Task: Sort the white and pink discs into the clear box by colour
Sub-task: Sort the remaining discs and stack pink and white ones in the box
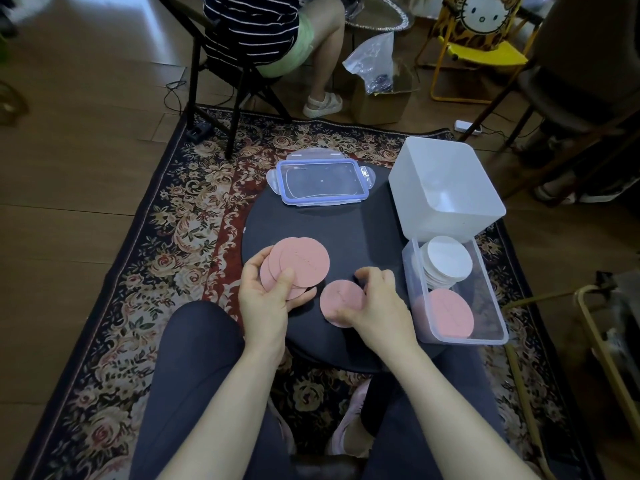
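Note:
My left hand (265, 299) grips a fanned stack of pink discs (301, 261) over the round black table (353, 223), thumb on top. My right hand (377, 303) pinches a single pink disc (341, 303) at its right edge, just above the tabletop. The clear box (485, 337) stands at the table's right edge. Inside it a pile of white discs (448, 263) fills the far end and pink discs (448, 315) lie at the near end.
A clear lid with a blue rim (323, 181) lies at the back of the table. A white tub (446, 188) stands behind the clear box. A seated person (273, 32) on a chair is beyond the patterned rug (180, 216).

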A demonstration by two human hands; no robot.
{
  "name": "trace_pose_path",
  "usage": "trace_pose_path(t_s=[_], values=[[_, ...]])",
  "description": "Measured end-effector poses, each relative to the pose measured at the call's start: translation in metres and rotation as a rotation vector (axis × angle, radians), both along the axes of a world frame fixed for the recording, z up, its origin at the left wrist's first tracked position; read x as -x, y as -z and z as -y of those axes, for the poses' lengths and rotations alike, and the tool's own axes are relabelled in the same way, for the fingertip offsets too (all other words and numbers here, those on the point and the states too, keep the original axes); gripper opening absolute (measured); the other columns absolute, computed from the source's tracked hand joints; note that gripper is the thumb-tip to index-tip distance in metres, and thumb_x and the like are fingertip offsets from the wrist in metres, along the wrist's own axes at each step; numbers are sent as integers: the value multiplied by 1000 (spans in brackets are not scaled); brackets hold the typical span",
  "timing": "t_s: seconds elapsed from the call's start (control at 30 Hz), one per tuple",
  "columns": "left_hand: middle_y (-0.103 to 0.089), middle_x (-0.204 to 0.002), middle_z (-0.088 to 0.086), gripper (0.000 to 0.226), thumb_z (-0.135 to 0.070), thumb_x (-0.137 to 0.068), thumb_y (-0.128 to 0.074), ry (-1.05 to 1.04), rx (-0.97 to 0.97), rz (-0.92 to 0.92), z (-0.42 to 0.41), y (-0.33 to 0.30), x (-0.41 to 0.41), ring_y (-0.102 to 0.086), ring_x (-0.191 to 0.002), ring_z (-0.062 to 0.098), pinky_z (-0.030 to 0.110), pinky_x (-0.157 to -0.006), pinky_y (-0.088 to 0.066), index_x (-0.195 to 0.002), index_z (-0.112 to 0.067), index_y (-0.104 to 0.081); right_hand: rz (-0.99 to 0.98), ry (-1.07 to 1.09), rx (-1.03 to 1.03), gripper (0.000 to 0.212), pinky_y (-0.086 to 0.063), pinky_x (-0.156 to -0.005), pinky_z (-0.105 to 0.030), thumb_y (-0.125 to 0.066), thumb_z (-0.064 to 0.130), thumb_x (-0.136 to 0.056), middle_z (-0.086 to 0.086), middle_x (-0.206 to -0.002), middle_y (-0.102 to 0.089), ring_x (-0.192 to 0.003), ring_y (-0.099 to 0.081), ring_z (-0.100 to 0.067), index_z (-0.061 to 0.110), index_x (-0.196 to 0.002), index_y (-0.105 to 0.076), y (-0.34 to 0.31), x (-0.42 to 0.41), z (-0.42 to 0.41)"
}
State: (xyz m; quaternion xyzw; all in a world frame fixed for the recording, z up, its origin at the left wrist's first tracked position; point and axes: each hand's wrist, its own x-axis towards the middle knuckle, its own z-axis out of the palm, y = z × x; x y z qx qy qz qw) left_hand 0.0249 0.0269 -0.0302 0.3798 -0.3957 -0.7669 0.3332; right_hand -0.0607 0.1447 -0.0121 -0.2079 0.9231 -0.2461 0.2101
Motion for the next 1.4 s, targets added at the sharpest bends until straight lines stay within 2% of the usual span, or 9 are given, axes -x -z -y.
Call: trace_pose_path(t_s=[0.17, 0.4, 0.57, 0.77, 0.93, 1.03, 1.1, 1.23, 1.4], values=[[-59, -113, -1, 34, 8, -90, -56, 22, 28, 4, -1, 1, -1, -63, -100, 16, 34, -61, -60, -111, -18, -56, -4, 116, 274, 25, -42, -67, -33, -69, 20, -80, 8, -88, -44, -70, -49, -8, 20, -81, -44, 8, -6, -12], [-59, -117, 2, 35, 7, -90, -55, 153, 122, 55, -5, -2, -2, -66, -93, 11, 34, -59, -60, -108, -23, -58, 366, 390, 838, 20, -36, -43, -20, -58, 0, -90, 0, -71, -50, -46, -42, -6, 16, -85, -47, 9, -9, -17], [-66, -112, 0, 23, -4, -92, -58, 359, 111, 10, -11, -6, -10, -69, -94, 21, 38, -60, -61, -111, -17, -60, 370, 305, 766, 21, -44, -43, -23, -57, 0, -90, -5, -79, -60, -47, -50, -8, 17, -101, -55, 10, -7, -17], [-69, -91, -7, 22, -4, -89, -63, 431, 380, 98, -23, -1, -9, -68, -84, 23, 35, -61, -59, -97, -25, -60, 189, 115, 609, 25, -44, -53, -23, -62, 8, -88, -11, -84, -60, -56, -54, -12, 33, -88, -60, 12, -11, -20], [-61, -97, -14, 14, -20, -93, -47, 612, 876, 227, -23, -6, -13, -59, -93, 8, 30, -81, -48, -104, -26, -53, 108, 50, 628, 20, -48, -62, -25, -58, 8, -91, 6, -76, -67, -67, -62, -12, 27, -88, -59, 9, -17, -28], [-55, -97, -15, 13, -26, -95, -43, 564, 1352, 421, -19, -2, -16, -52, -88, 10, 30, -79, -38, -103, -25, -52, 42, 49, 614, 18, -52, -69, -36, -58, 10, -92, 7, -78, -66, -72, -62, -17, 28, -89, -57, 11, -20, -36], [-56, -94, -10, 15, -30, -94, -45, 515, 1494, 543, -17, 2, -18, -51, -83, 14, 31, -73, -36, -101, -22, -56, 45, 44, 605, 17, -52, -74, -35, -59, 12, -92, 10, -82, -67, -78, -63, -16, 29, -91, -58, 13, -21, -38], [-58, -94, -5, 23, -31, -94, -43, 488, 1484, 606, -17, 9, -22, -55, -82, 17, 32, -68, -44, -109, -19, -56, 31, 51, 613, 24, -50, -86, -21, -58, 12, -92, 15, -97, -68, -96, -63, -4, 29, -109, -63, 17, -22, -39], [-58, -103, -6, 30, -29, -97, -35, 572, 1348, 538, -26, 11, -19, -57, -89, 14, 31, -73, -48, -119, -18, -51, -68, 18, 549, 38, -42, -88, -11, -55, 9, -94, 7, -101, -63, -98, -58, -2, 30, -125, -58, 25, -26, -38]])
